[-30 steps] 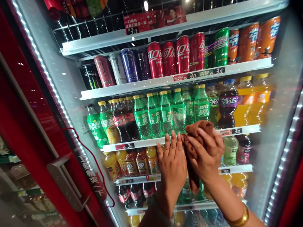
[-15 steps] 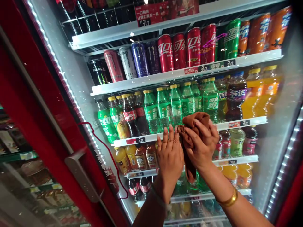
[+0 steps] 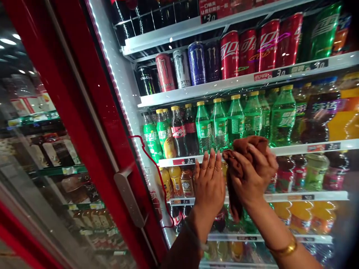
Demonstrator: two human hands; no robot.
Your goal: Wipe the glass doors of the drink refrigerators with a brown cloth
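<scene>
My left hand (image 3: pixel 210 183) lies flat with its fingers stretched out and close together, against the glass front of a lit drinks fridge. Nothing is held in it. Just to its right, my right hand (image 3: pixel 252 179) grips a bunched brown cloth (image 3: pixel 249 144), one end of which hangs down below the palm. Behind the hands, green soda bottles (image 3: pixel 220 129) with yellow caps stand on a white shelf (image 3: pixel 291 149). Small bright reflections show on the glass. The cloth and my hands cover part of the lower shelves.
A red door frame (image 3: pixel 112 127) with a grey handle (image 3: pixel 130 198) runs slanting down on the left. Cans, among them red cola cans (image 3: pixel 230 54), line a higher shelf. A second cabinet with packaged goods (image 3: pixel 50 149) stands further left. A dark red line (image 3: pixel 155 160) curves beside the frame.
The view has turned left, showing more of the door frame and the neighbouring cabinet. Against the shelves, both hands and the cloth have shifted a little left. The right hand keeps its grip.
</scene>
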